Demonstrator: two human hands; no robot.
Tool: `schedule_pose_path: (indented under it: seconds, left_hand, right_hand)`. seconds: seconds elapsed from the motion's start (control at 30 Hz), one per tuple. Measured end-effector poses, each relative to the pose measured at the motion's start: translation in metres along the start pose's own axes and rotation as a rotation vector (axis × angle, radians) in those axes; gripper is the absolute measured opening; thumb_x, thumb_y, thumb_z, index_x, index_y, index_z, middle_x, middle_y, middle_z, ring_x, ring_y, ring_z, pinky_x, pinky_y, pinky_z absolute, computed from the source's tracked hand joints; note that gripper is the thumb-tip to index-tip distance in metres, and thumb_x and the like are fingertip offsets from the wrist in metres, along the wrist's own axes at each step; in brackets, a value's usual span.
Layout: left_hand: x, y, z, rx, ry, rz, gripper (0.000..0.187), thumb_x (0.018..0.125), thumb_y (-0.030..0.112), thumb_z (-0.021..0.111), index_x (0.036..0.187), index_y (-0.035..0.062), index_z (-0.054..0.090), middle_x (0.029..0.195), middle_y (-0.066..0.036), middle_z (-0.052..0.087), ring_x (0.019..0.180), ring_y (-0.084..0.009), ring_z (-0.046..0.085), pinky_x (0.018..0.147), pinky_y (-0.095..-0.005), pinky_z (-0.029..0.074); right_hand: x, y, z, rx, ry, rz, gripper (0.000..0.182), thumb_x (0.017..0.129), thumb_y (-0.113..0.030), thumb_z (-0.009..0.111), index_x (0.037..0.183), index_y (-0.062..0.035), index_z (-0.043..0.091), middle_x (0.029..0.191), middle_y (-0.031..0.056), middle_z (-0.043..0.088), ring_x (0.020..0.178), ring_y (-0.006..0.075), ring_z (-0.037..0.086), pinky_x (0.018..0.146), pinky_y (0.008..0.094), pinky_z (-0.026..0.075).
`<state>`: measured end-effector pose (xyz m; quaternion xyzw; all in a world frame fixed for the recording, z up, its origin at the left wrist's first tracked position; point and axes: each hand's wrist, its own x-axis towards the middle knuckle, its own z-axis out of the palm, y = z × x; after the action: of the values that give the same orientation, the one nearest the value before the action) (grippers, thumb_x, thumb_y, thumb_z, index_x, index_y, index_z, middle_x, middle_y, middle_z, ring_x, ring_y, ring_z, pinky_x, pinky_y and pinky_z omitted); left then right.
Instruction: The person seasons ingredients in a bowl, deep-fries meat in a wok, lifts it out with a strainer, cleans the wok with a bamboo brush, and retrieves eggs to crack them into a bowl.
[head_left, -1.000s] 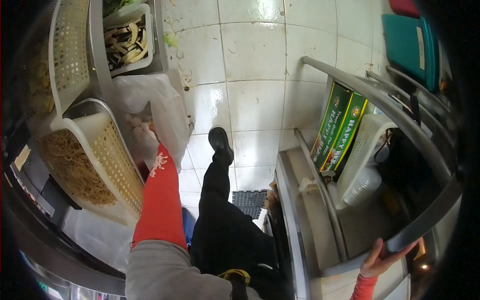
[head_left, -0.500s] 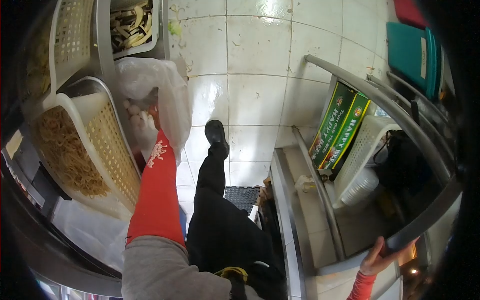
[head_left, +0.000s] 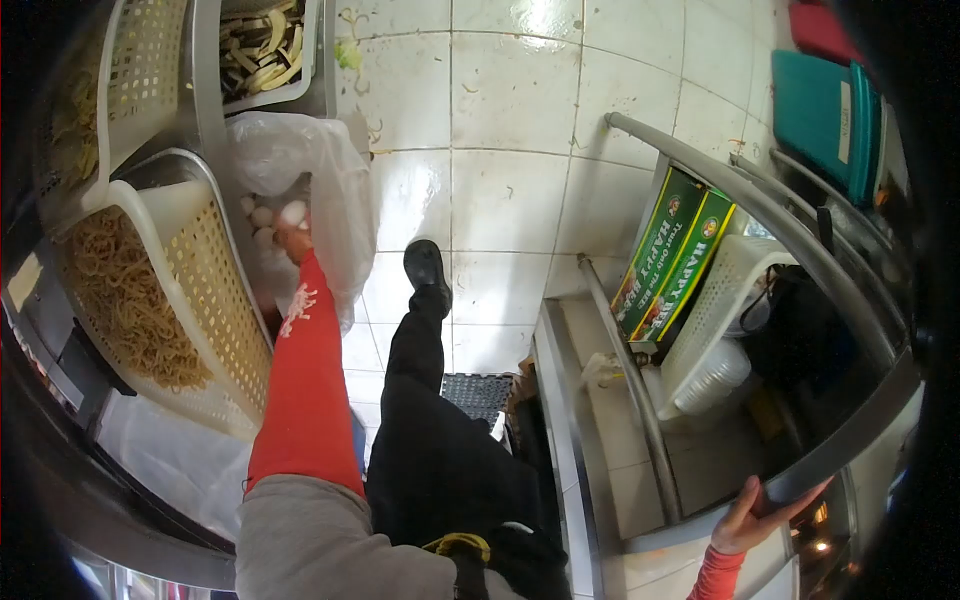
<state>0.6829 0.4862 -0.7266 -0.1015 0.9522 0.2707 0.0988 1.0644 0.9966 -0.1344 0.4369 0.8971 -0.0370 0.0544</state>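
Observation:
My left hand reaches into a translucent plastic bag at the left. Its fingers are curled at a white egg-like ball, partly hidden by the hand. Several similar whitish balls lie beside it in the bag. At the lower right, my right hand rests on the metal edge of a steel table, thumb and fingers spread apart and nothing held.
A perforated basket of noodles stands left of the bag. Above is a tray of sliced eggplant-like strips. Boxes, a white basket and a steel rail are at the right. Scraps litter the tiled floor.
My left hand has shifted slightly left inside the bag and shows more clearly, with a white ball at its fingers. My right hand stays on the metal edge.

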Motion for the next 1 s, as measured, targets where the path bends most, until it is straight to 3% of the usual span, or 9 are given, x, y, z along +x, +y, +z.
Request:
schedule_pose_path:
  seconds: [0.07,0.17,0.37,0.57,0.67,0.77,0.87,1.0]
  left_hand:
    - [-0.004,-0.003,-0.011,-0.002,0.111,-0.039,0.053,0.084,0.047,0.059,0.122,0.0097,0.055,0.115,-0.021,0.062,0.101,-0.0329,0.063,0.086,-0.0422,0.048]
    - [-0.016,-0.002,-0.015,0.003,0.084,-0.076,0.053,0.084,0.047,0.06,0.122,0.0098,0.054,0.115,-0.021,0.062,0.102,-0.033,0.062,0.086,-0.0422,0.048]
    - [-0.017,0.006,-0.005,0.007,-0.138,-0.069,0.054,0.084,0.046,0.06,0.123,0.0099,0.053,0.116,-0.021,0.061,0.103,-0.0334,0.062,0.087,-0.0421,0.048]
    - [-0.009,0.014,0.004,0.021,-0.344,-0.06,0.054,0.084,0.044,0.061,0.125,0.01,0.052,0.117,-0.021,0.061,0.105,-0.0338,0.061,0.088,-0.042,0.047]
    - [-0.013,0.018,0.007,0.023,-0.394,-0.054,0.054,0.084,0.044,0.061,0.125,0.0101,0.052,0.118,-0.021,0.06,0.105,-0.034,0.06,0.089,-0.0419,0.047]
    - [-0.009,0.021,0.012,0.024,-0.42,-0.05,0.054,0.084,0.043,0.061,0.126,0.0102,0.051,0.118,-0.021,0.06,0.106,-0.0342,0.06,0.089,-0.0419,0.047]
    - [-0.006,0.025,0.015,0.023,-0.441,-0.044,0.055,0.084,0.042,0.061,0.127,0.0102,0.051,0.119,-0.021,0.06,0.107,-0.0344,0.06,0.089,-0.0418,0.047]
    - [0.001,0.032,0.019,0.019,-0.451,-0.035,0.055,0.084,0.042,0.062,0.128,0.0103,0.05,0.12,-0.021,0.059,0.107,-0.0346,0.059,0.09,-0.0418,0.046]
  right_hand:
    - [-0.002,0.002,0.003,0.039,0.011,0.021,0.085,0.089,-0.004,0.058,0.153,-0.0134,0.004,0.157,0.0209,0.002,0.144,0.0421,0.006,0.115,0.0555,0.014]
    - [-0.001,0.002,0.003,0.066,0.006,-0.011,0.085,0.089,-0.003,0.059,0.153,-0.0123,0.004,0.157,0.0214,0.002,0.144,0.0415,0.005,0.115,0.0545,0.015]
    - [0.001,-0.007,0.003,0.059,0.009,0.037,0.084,0.089,0.0,0.057,0.153,-0.0089,0.004,0.157,0.0228,0.002,0.144,0.0401,0.008,0.115,0.0497,0.017]
    - [-0.006,0.011,0.001,0.021,0.018,-0.05,0.083,0.088,0.001,0.058,0.152,-0.0061,0.005,0.157,0.0222,0.003,0.144,0.0378,0.009,0.115,0.0473,0.018]
    - [-0.006,0.007,0.004,0.052,0.062,-0.009,0.081,0.09,-0.007,0.06,0.153,-0.0173,0.011,0.157,0.0179,0.013,0.144,0.0383,0.014,0.114,0.0471,0.021]
    - [-0.005,0.005,0.005,0.073,0.066,-0.015,0.081,0.09,-0.005,0.06,0.153,-0.0172,0.011,0.158,0.0179,0.012,0.145,0.0377,0.014,0.113,0.0454,0.021]
    - [-0.005,0.005,0.003,0.039,0.03,-0.025,0.083,0.088,0.003,0.056,0.153,-0.0105,0.005,0.157,0.0207,0.004,0.145,0.037,0.009,0.115,0.0484,0.018]
    - [-0.004,0.002,0.007,0.094,0.084,-0.014,0.079,0.09,-0.005,0.059,0.153,-0.0167,0.012,0.157,0.0192,0.013,0.144,0.0378,0.017,0.112,0.0429,0.025]
